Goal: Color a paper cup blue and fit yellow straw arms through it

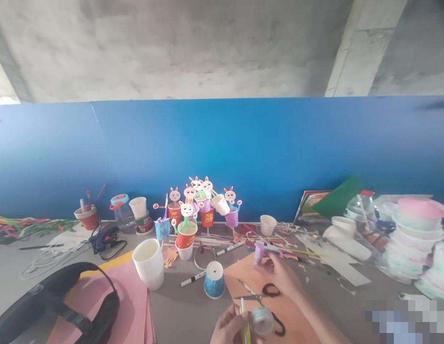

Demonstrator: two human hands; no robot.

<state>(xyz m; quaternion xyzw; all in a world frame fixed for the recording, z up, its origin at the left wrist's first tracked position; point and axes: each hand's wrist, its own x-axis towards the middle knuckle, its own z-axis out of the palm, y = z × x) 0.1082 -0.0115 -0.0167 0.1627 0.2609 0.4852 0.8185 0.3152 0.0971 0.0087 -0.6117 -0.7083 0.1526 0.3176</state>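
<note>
Near the bottom edge, my left hand (pixel 231 326) is closed around a thin bundle of yellow and white straws (pixel 246 325). A roll of clear tape (pixel 262 321) lies just to the right of those straws. My right hand (pixel 281 271) reaches further forward, its thumb and fingers at the lower part of a small purple tube (pixel 259 252) that looks like a glue stick and stands upright. Between the hands, black-handled scissors (pixel 259 297) lie spread on orange paper (pixel 239 270). An upturned blue paper cup (pixel 215 281) with a hole in its base stands to the left.
Paper-cup rabbit figures (pixel 188 229) crowd the middle back. A white cup (pixel 148 265), pink paper (pixel 132 296) and a black headset-like strap (pixel 69 306) are on the left. Stacked painted bowls (pixel 411 239) stand at right, before a blue partition (pixel 243 148).
</note>
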